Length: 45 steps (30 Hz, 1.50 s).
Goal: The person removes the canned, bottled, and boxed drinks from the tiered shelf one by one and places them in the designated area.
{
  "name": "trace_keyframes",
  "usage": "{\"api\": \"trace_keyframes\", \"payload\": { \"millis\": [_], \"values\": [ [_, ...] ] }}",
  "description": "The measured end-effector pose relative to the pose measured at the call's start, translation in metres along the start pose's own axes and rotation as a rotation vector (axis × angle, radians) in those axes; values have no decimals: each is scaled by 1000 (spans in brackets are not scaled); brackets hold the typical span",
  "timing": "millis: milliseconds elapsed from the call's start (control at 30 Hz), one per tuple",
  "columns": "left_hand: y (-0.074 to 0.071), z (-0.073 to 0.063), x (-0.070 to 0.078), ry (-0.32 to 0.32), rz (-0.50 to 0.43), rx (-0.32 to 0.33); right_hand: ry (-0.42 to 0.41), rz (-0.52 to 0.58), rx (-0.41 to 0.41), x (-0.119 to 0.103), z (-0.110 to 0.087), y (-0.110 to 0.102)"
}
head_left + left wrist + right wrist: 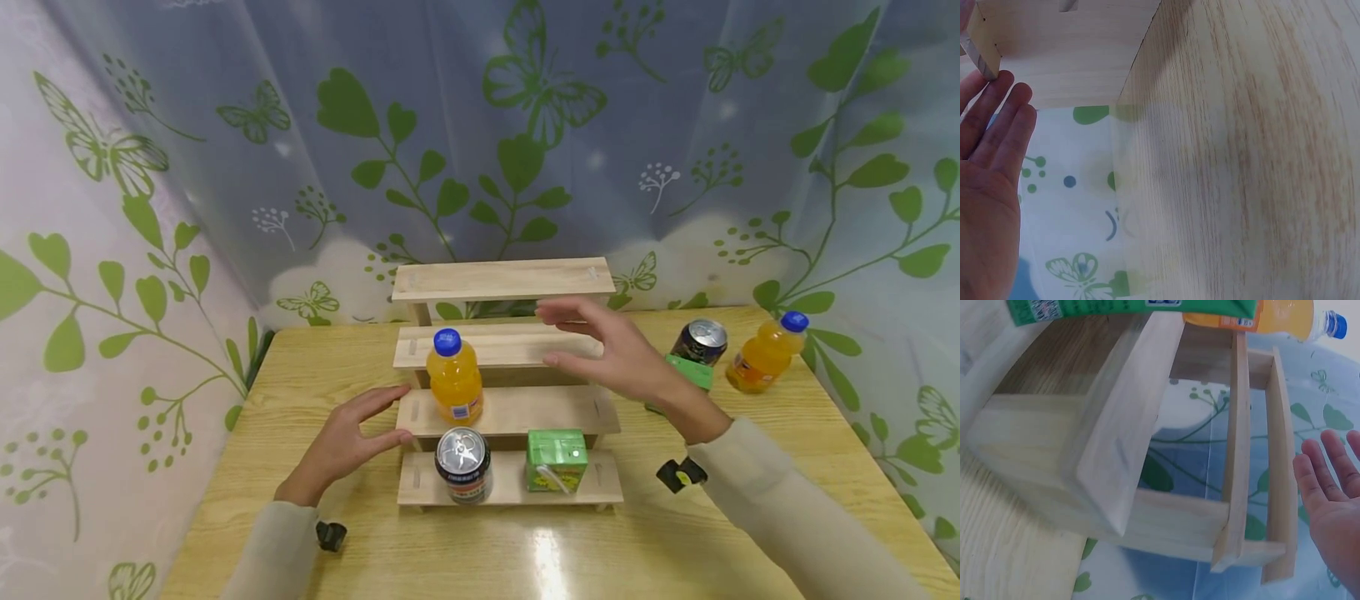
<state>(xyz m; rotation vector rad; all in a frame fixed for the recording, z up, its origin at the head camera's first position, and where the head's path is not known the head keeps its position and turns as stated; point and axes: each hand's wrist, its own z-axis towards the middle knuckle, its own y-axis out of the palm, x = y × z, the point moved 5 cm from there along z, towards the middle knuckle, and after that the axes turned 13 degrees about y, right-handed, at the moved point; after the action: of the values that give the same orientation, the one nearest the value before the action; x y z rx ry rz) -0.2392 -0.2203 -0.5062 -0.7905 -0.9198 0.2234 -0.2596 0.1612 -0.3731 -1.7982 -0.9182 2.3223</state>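
A stepped wooden shelf (510, 412) with several tiers stands on the table. My left hand (341, 442) is at its left end; in the left wrist view, the extended fingertips touch or nearly touch a tier's end. My right hand (626, 358) is held over the right part of the upper tiers, fingers apart from the thumb and nothing between them. An orange drink bottle (456, 383) with a blue cap stands upright at the left of the second tier from the bottom. On the lowest tier are a dark can (463, 471) at left and a green drink carton (555, 462) at right.
Right of the shelf on the table (315, 358) stand another dark can (701, 340), another orange bottle (765, 354) and a green carton (692, 372), partly hidden behind my right wrist. A leaf-and-butterfly patterned curtain (465, 125) hangs behind and at both sides.
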Motion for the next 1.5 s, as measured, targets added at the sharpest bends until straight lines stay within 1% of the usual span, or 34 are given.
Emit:
{"api": "trace_keyframes", "payload": {
  "millis": [300,467,633,900,1067,1267,1400,1500],
  "values": [
    [0,0,1,-8,-2,-5,-13,-64,-46,-20,12,19],
    [0,-1,1,-5,-2,-1,-23,-60,-84,-29,20,32],
    [0,0,2,-3,-10,-2,-46,-63,-108,-30,26,44],
    [-1,-1,3,-7,-2,1,-27,-115,-149,-35,34,62],
    [-1,0,3,1,-6,2,-20,-111,-192,-39,37,72],
    [-1,0,3,8,-18,-2,-23,-111,-217,-40,43,79],
    [-2,0,2,9,-20,4,-23,-96,-257,-41,47,84],
    [-1,0,2,11,-28,3,-7,-87,-290,-40,48,88]
  ]
}}
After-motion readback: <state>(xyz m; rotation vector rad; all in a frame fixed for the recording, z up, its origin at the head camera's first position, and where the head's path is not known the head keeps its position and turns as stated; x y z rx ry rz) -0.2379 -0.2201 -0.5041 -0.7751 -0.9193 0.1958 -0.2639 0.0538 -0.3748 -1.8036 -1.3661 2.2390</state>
